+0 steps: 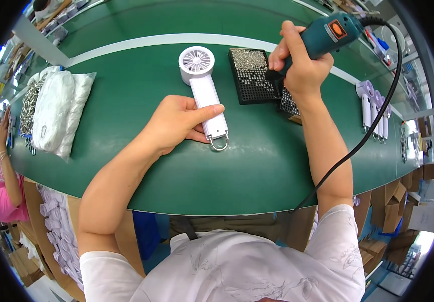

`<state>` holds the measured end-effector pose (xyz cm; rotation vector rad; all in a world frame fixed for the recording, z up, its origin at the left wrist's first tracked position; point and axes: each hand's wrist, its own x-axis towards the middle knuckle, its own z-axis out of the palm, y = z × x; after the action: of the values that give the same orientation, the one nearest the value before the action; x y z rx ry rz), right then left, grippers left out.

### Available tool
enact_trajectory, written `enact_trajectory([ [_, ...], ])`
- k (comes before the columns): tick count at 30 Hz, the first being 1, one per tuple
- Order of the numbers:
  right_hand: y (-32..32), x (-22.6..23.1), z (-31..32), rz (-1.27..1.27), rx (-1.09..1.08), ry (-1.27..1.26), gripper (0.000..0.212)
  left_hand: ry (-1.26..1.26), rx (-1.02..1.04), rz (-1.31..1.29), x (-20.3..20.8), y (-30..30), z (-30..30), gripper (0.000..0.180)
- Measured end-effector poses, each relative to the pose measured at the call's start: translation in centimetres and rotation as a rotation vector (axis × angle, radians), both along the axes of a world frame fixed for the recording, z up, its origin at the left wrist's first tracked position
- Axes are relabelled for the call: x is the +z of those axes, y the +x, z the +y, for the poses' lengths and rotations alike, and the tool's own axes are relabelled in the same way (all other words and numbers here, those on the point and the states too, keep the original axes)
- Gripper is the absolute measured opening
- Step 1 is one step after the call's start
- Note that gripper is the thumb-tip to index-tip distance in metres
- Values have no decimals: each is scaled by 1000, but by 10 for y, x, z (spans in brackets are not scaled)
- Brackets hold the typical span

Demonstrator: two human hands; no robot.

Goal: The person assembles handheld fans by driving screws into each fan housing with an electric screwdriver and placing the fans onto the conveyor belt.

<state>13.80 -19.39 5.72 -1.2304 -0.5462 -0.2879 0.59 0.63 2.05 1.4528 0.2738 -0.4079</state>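
My left hand (181,121) is closed round the handle of a white handheld fan (208,98), its round grille facing up at the far end. A metal carabiner clip (220,144) hangs from the fan's near end. In my right hand (305,65) is a dark green electric screwdriver (331,34), gripped round its body, with a black cord curving down on the right. Its tip points left, over a black screw tray (252,93) filled with rows of small silver screws. A second black tray (288,102) sits partly hidden under my right wrist.
Clear plastic bags of white parts (60,113) lie on the green table (237,186) at left, beside several metal clips (29,108). More white fans (374,113) stand at right. A box of fans (55,221) is below left. A person in pink (5,186) sits far left.
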Motion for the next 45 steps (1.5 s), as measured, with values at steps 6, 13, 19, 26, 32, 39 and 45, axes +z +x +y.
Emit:
enact_trajectory([
  [6, -15, 18, -1, -39, 95, 119, 13, -11, 19, 1, -2, 0, 0, 45],
  [13, -58, 40, 6, -33, 384, 207, 19, 11, 36, -9, -3, 1, -1, 42],
  [19, -88, 34, 11, -179, 570, -111, 22, 6, 42, -18, -2, 0, 0, 40],
  [26, -93, 27, 16, -164, 505, -127, 20, 46, 34, -27, 8, -3, -2, 40],
  [32, -93, 22, 19, -187, 536, -157, 18, 49, 38, -34, 2, -3, 0, 40],
  [39, -95, 19, 21, -163, 523, -208, 19, 49, 36, -51, -4, -2, 0, 39],
  [45, -98, 20, 19, -160, 546, -238, 24, 65, 42, -46, 1, -3, -2, 39],
])
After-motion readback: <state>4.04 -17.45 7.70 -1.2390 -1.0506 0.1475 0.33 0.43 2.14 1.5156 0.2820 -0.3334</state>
